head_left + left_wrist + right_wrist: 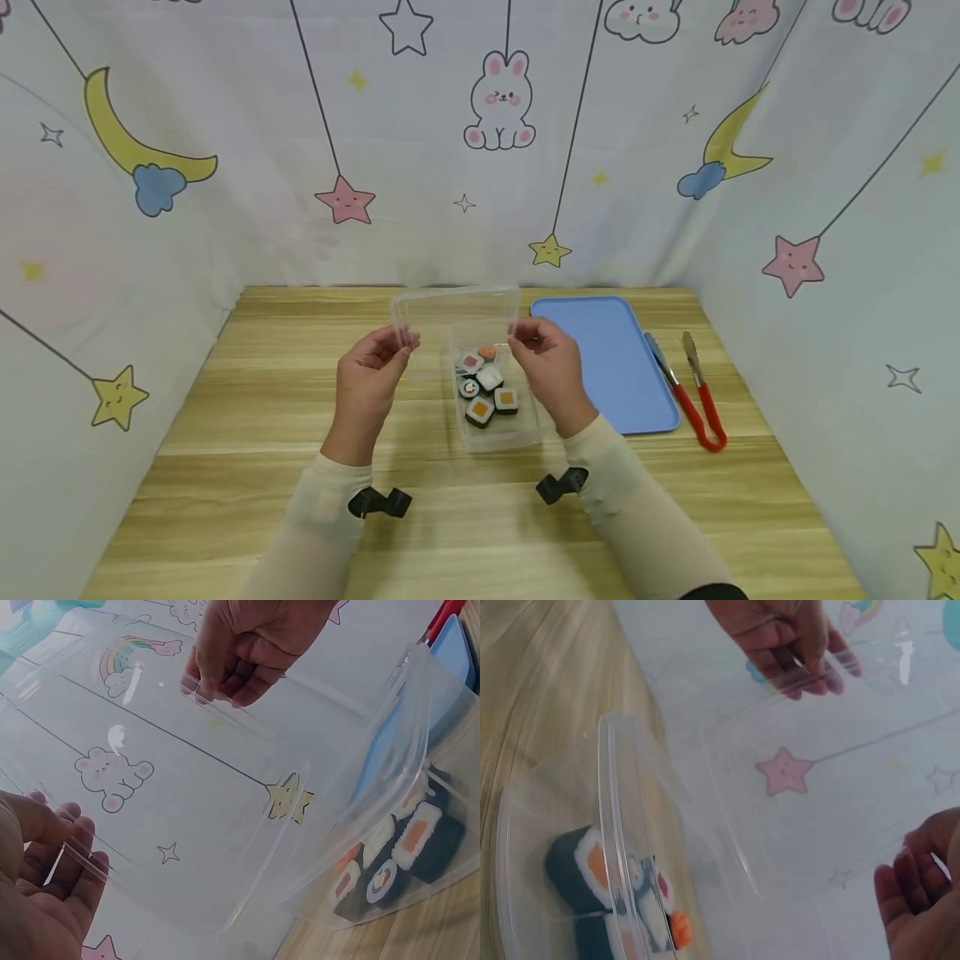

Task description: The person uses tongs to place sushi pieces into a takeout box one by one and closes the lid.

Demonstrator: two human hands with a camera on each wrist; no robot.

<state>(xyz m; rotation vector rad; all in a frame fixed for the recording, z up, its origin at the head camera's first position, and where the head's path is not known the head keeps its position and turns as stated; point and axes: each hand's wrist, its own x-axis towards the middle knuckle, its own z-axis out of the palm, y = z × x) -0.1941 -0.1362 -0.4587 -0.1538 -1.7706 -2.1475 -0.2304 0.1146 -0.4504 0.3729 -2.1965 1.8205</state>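
Both hands hold a clear plastic lid (pixel 457 307) up and tilted above the far end of a clear plastic box (pixel 498 440). My left hand (pixel 369 367) pinches the lid's left edge between thumb and fingers. At the lid's right edge, my right hand (pixel 551 358) grips it the same way. Inside the box lie several sushi pieces: rolls wrapped in black with orange centres (pixel 480 410), a white-topped piece (pixel 490 377), a small round roll (pixel 468 388) and an orange-topped piece (pixel 487 352). The left wrist view shows the sushi (pixel 416 840) through the box wall.
A blue tray (pixel 630 375) lies right of the box, partly behind my right hand. Tongs with red handles (pixel 708 417) rest at its right side, spread apart. The wooden table (pixel 262 400) ends at a patterned curtain (pixel 420 133) behind and at both sides.
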